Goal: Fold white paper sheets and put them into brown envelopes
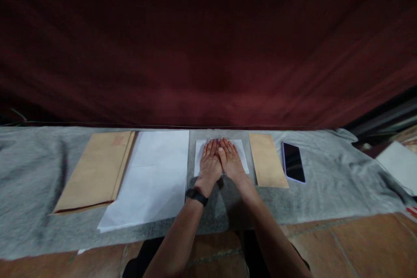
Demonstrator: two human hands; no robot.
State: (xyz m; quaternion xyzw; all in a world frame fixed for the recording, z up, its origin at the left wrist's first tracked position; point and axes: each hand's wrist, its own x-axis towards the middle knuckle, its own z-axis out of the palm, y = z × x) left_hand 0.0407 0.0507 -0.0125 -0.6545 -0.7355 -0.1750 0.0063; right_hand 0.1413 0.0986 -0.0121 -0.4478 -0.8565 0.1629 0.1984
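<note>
Both hands lie flat, side by side, on a small piece of white paper (pixel 241 152) at the middle of the grey cloth. My left hand (pixel 210 163) has its fingers stretched forward and a black band on the wrist. My right hand (pixel 232 160) rests against it, fingers also straight, with its thumb over the left hand's edge. The hands hide the paper's middle, so I cannot tell if it is folded. To the left is a stack of larger white sheets (pixel 156 173); close by on the right lies a small brown envelope (pixel 269 160).
A large brown envelope (pixel 94 169) lies left of the white sheets. At the right is a phone (pixel 293 163) with a dark screen. The grey cloth (pixel 335 182) covers the surface. A dark red curtain (pixel 208 74) hangs behind; tiled floor (pixel 325 247) shows in front.
</note>
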